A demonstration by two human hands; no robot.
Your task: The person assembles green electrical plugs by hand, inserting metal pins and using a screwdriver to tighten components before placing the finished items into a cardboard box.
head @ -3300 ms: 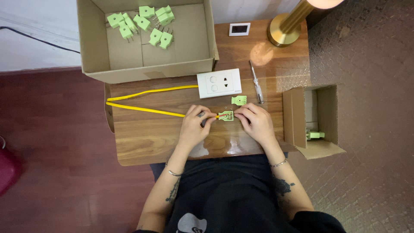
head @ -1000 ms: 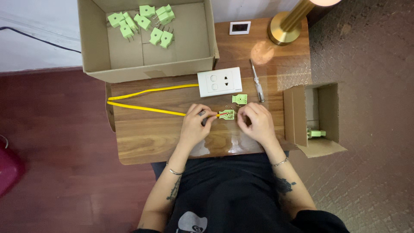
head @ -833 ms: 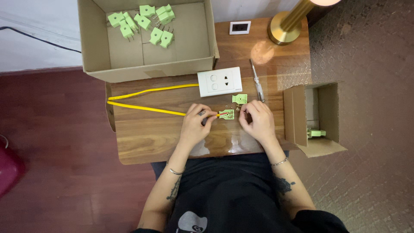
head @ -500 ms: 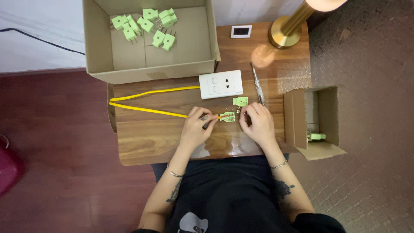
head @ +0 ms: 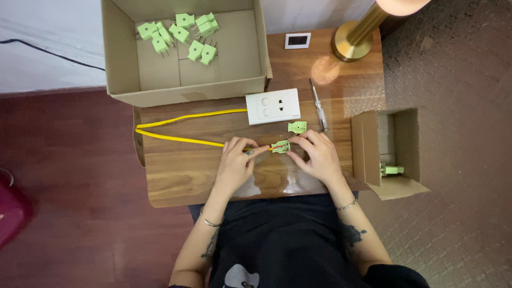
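On the wooden table, my left hand pinches the end of a yellow cable and presses its red wire tip into an opened light-green plug half. My right hand steadies that plug half from the right with its fingertips. The plug's other green half lies loose just above, near the white wall socket plate. A screwdriver rests to the right of the socket plate.
A large open cardboard box at the back left holds several green plugs. A small cardboard box at the right edge holds one green plug. A brass lamp base and a small white device stand at the back.
Both hands stay at the plug half with only small finger shifts. The view drifted slightly, so everything sits a little lower and further right in the picture.
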